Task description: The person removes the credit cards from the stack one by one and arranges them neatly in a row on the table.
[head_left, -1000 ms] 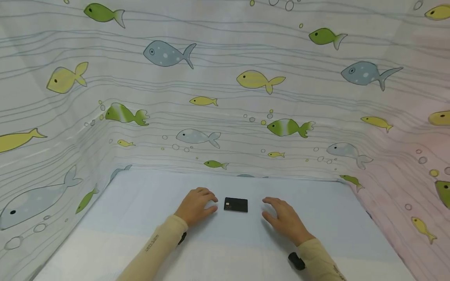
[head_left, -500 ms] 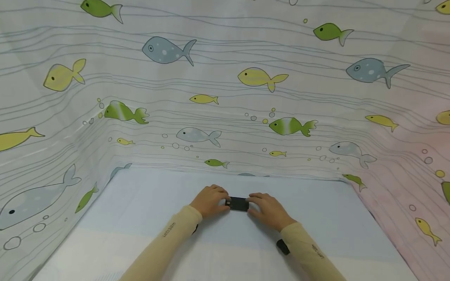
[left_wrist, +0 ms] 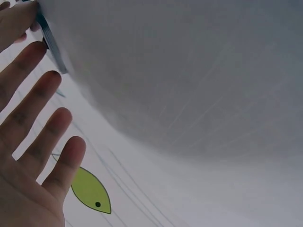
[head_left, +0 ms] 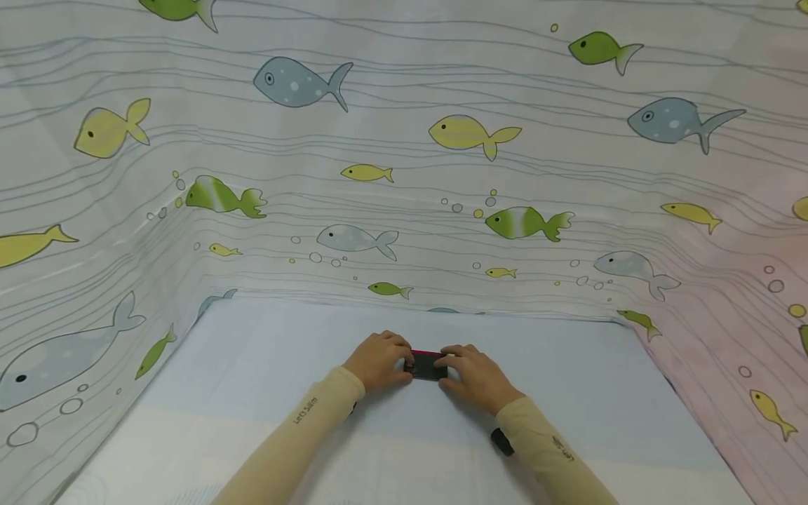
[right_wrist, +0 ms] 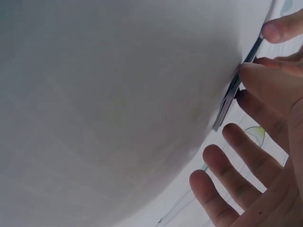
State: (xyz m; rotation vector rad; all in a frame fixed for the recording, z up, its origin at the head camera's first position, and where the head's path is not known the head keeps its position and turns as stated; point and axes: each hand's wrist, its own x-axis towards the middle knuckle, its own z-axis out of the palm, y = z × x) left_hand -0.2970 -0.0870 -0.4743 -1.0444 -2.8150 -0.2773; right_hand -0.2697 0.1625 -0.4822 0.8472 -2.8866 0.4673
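Note:
A small stack of cards (head_left: 426, 367), black on top, lies on the pale blue surface in the head view. Along its far edge a thin pink strip shows. Its left end is pinched between the thumb and index finger of my left hand (head_left: 376, 361). My right hand (head_left: 478, 379) pinches the right end, with its fingertips over the top card. In the right wrist view several thin layers show at the edge of the cards (right_wrist: 228, 103), and the other fingers (right_wrist: 220, 163) stand spread. The left wrist view shows only part of the cards' edge (left_wrist: 54, 49).
A pale blue and white cloth (head_left: 284, 337) covers the flat surface. Fish-printed fabric (head_left: 404, 210) rises at the back and both sides. Each forearm wears a beige sleeve (head_left: 297, 428), and a black device (head_left: 502, 442) sits under the right wrist.
Both hands have come inward from either side and taken hold of the cards' ends. Since half a second ago a pink strip has appeared along the far edge, and the right fingertips reach further over the top.

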